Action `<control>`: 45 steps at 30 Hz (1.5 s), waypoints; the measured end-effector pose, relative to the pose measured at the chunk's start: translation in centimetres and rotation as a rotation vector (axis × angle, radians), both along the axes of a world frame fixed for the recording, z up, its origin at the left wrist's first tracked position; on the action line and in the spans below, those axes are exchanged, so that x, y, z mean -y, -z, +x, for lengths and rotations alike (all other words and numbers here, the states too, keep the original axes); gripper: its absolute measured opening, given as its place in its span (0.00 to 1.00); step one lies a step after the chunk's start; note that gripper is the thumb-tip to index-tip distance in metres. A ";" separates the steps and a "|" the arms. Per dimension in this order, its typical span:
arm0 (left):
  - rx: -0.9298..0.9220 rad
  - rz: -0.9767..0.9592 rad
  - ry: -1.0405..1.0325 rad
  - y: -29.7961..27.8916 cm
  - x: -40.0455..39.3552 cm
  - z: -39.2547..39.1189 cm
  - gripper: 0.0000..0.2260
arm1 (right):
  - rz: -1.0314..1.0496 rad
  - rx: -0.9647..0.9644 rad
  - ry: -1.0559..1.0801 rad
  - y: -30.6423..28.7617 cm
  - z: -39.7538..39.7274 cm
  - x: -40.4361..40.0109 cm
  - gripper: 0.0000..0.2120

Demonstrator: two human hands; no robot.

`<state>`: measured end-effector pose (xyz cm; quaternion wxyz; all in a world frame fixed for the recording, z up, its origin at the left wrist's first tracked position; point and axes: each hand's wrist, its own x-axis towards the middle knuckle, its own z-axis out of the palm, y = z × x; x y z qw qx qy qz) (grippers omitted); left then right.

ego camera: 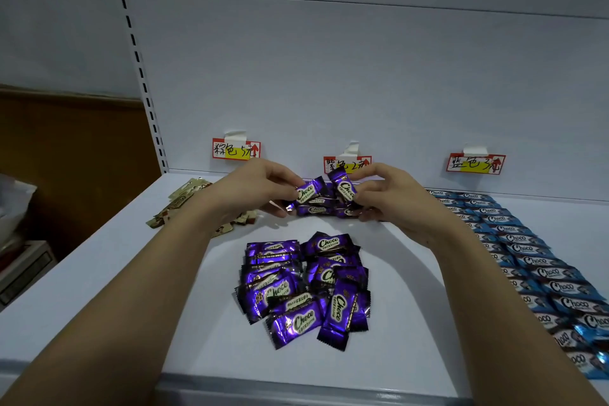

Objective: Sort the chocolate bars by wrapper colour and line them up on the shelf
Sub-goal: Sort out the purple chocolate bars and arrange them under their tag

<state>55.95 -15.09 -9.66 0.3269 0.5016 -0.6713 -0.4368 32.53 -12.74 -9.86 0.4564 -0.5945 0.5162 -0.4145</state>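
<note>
Just above frame centre, the left hand point(260, 188) pinches one purple bar point(308, 193) lying crosswise, the right hand point(385, 194) clamps another purple bar point(342, 188) upright, both directly over the back row point(321, 209).

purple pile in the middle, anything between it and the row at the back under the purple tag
Nothing visible. Bare shelf lies between the purple pile and the back row. Both hands work at that row, left hand and right hand each pinching a purple bar, so they crowd it.

Both arms reach forward, left hand point(253, 186) and right hand point(392, 198) each with fingers pinched closed.
</note>
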 end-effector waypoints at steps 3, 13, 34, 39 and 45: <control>0.063 -0.017 0.015 0.5 -0.2 -1.2 0.06 | -0.013 -0.049 0.099 0.0 -0.4 0.2 0.10; 0.037 0.027 0.139 1.5 -1.1 -3.7 0.06 | 0.002 -0.108 0.300 0.3 -1.6 1.0 0.07; 0.427 -0.209 0.015 2.2 0.9 -1.8 0.06 | -0.094 -0.666 0.082 1.7 -1.0 1.2 0.06; 0.478 -0.250 -0.010 2.7 1.4 -2.1 0.07 | -0.147 -0.737 0.088 2.3 -0.5 1.6 0.05; 0.546 -0.345 -0.028 3.0 1.7 -2.4 0.07 | -0.197 -0.813 0.139 2.7 -0.1 1.7 0.04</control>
